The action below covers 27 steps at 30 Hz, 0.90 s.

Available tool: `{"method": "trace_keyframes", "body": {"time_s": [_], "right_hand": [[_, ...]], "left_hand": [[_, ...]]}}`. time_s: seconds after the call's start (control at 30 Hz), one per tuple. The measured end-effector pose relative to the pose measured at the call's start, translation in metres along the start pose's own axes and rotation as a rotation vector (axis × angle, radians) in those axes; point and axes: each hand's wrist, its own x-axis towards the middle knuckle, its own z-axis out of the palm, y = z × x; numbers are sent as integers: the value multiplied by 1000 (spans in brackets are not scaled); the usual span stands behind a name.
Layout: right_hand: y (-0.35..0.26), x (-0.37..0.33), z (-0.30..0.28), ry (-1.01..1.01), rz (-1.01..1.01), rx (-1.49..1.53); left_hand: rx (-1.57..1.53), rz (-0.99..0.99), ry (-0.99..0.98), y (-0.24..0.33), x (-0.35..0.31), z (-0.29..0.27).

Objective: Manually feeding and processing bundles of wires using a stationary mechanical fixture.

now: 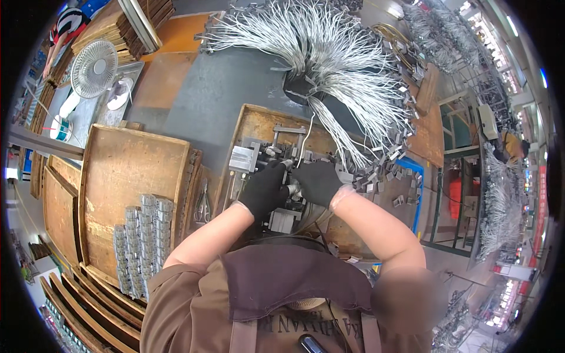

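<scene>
both gloved hands work over a metal fixture (243,159), which sits inside a shallow wooden tray (253,115) on the grey table (206,88). the left hand (263,188) is at the fixture's left side, fingers bent; the right hand (318,183) is just beside it, also curled. how far each grip is closed, and on what, i cannot tell. a white cable (306,140) runs down toward the right hand from near a large fanned bundle of cables (353,76). left of the tray lie pliers (203,208), then stacked metal parts (144,235) on a wooden board (109,176).
</scene>
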Motion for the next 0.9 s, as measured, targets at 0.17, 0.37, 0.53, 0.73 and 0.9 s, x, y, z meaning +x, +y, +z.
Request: {"method": "trace_keyframes", "body": {"time_s": [0.17,0.37,0.53,0.73,0.9], "right_hand": [[6,7,6,11,98,126],[7,-1,1,174,294,115],[3,-3,8,244,285,136],[17,-25,20,211,181,203],[57,-56,-10,191,642,408]], "left_hand": [[34,-58,26,-9,17,15],[91,-176,-81,13,32,7],[139,-147,1,-9,29,19],[-340,-10,-10,-18,26,19],[-460,-67,123,-13,-31,5]]}}
